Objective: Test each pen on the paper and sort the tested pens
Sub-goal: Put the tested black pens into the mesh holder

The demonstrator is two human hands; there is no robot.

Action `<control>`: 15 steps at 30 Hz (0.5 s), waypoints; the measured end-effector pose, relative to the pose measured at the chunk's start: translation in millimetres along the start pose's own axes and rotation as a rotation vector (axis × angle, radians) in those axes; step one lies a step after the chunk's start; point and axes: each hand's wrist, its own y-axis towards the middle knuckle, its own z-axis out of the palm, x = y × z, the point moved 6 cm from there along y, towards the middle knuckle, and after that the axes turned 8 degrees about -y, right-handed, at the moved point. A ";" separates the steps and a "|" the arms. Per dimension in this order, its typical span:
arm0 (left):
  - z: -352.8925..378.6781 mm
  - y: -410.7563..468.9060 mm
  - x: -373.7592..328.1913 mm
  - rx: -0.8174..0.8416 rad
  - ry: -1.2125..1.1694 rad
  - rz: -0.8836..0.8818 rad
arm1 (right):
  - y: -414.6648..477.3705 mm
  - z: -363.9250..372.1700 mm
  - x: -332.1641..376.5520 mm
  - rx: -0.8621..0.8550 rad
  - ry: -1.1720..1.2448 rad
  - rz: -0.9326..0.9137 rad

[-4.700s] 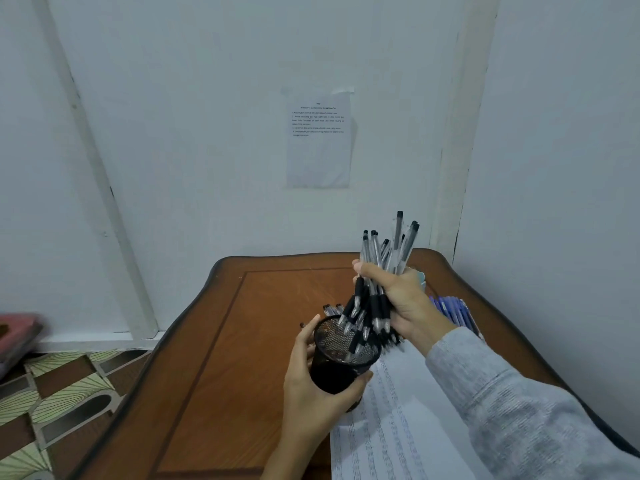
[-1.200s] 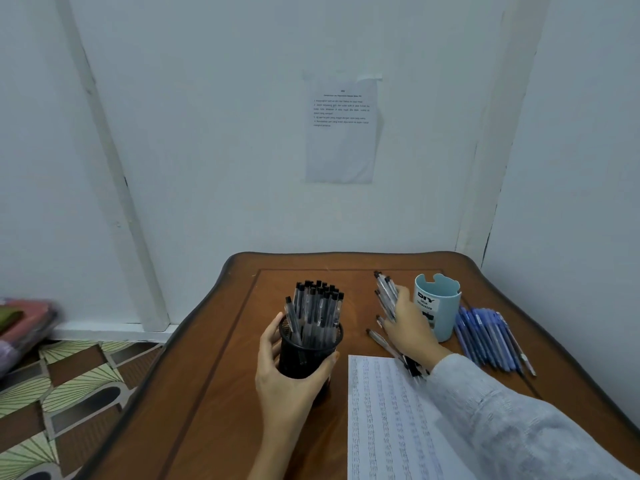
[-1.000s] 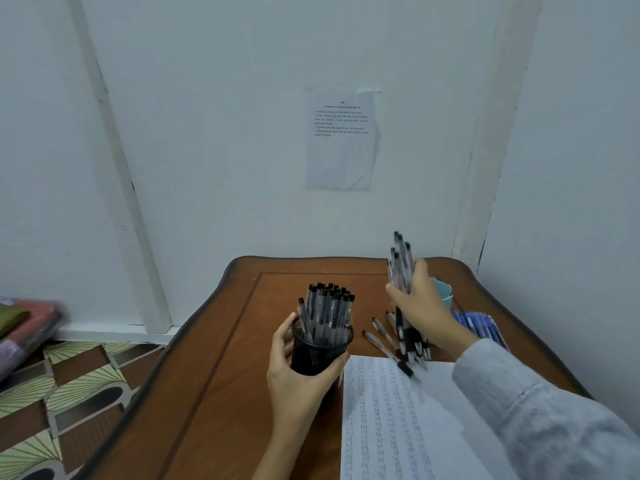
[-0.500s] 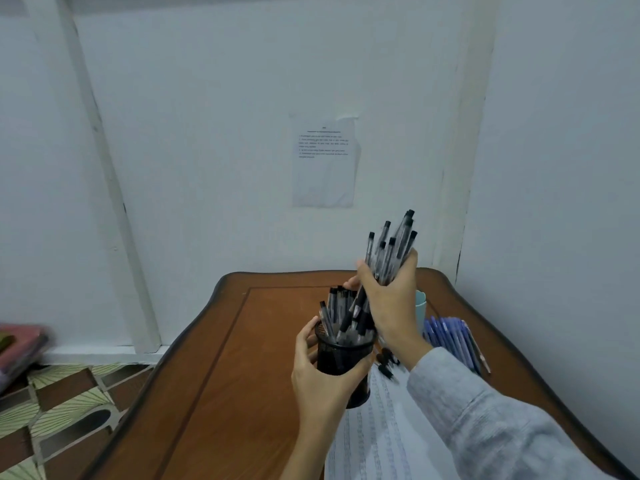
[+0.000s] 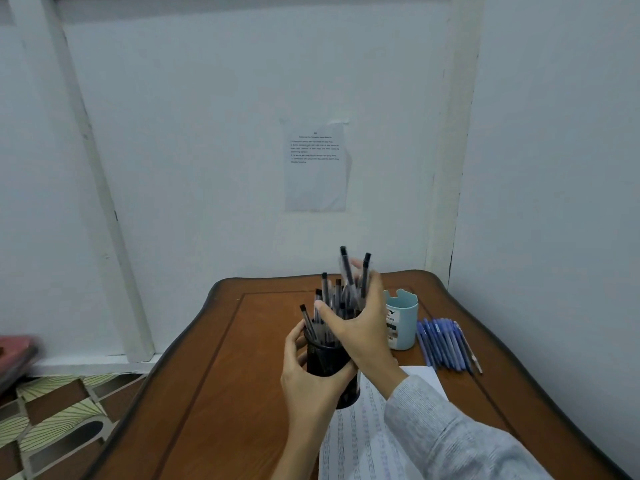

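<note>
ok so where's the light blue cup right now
In the head view the light blue cup stands on the table's far right part, between the right hand and the blue pens.

walls (image 5: 207, 133): plain white, meeting in a corner
notice (image 5: 315, 168): taped to wall
counter (image 5: 225, 393): brown wood
floor (image 5: 52, 403): patterned tiles

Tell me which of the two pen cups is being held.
The black mesh cup, full of black pens, gripped by the left hand; the light blue cup stands untouched.

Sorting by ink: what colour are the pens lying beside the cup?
Blue. The pens lie in a row right of the light blue cup, shown in the head view.
</note>
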 end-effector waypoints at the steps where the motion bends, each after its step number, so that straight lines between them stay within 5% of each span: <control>1: -1.0 0.1 0.0 -0.001 0.003 0.004 | 1.2 0.8 -1.4 0.013 0.040 0.013; 5: -6.6 1.3 1.7 -0.044 0.028 0.008 | 7.8 4.8 -11.7 0.169 0.261 0.164; 8: -7.9 1.7 3.0 -0.065 0.048 0.011 | 4.4 10.3 -9.9 0.329 0.175 0.189; 11: -3.6 0.5 0.0 0.002 0.112 0.050 | 3.9 9.9 -13.0 0.317 0.134 0.256; 15: -6.0 0.8 2.5 0.025 0.093 0.012 | 14.0 6.4 -25.4 0.382 0.400 0.489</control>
